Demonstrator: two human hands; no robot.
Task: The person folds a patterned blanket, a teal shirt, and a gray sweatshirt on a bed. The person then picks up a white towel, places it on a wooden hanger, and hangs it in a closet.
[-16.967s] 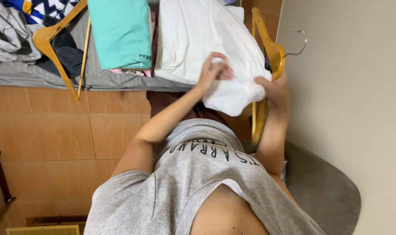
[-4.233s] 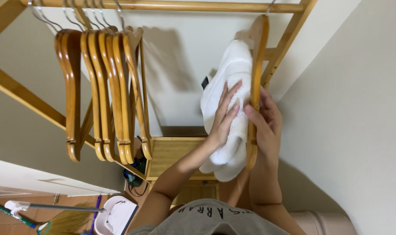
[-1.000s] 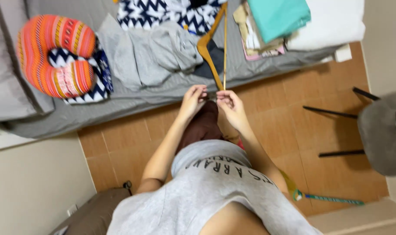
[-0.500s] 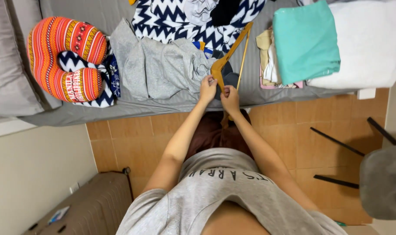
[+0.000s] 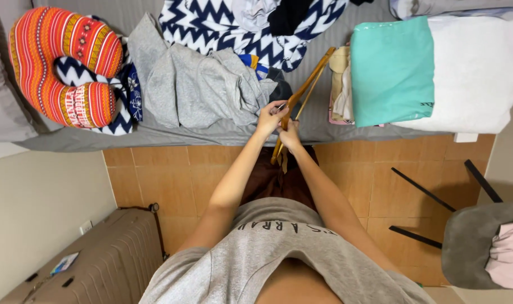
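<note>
Gripping a tan wooden clothes hanger (image 5: 302, 93), the person has both hands closed on it above the near edge of a bed covered by a grey sheet (image 5: 172, 135). The left hand (image 5: 270, 116) is clamped near the silver metal hook, fingers curled tight, and the right hand (image 5: 291, 137) is closed on the wood just below it, the 2 hands touching each other. The hanger slants up and to the right from the hands, its upper end near a stack of folded clothes with a folded teal garment (image 5: 390, 70) on top and a folded white garment (image 5: 473, 73) beside it. Just left of the hands lies a crumpled grey sweatshirt (image 5: 197, 87), and behind it a navy-and-white zigzag-patterned cloth (image 5: 239, 31). An orange striped U-shaped neck pillow (image 5: 62, 67) rests at the far left of the bed. On the orange tiled floor (image 5: 161, 180) stands a beige ribbed suitcase (image 5: 93, 262) at lower left, and a grey chair (image 5: 473, 245) with black legs at lower right.
</note>
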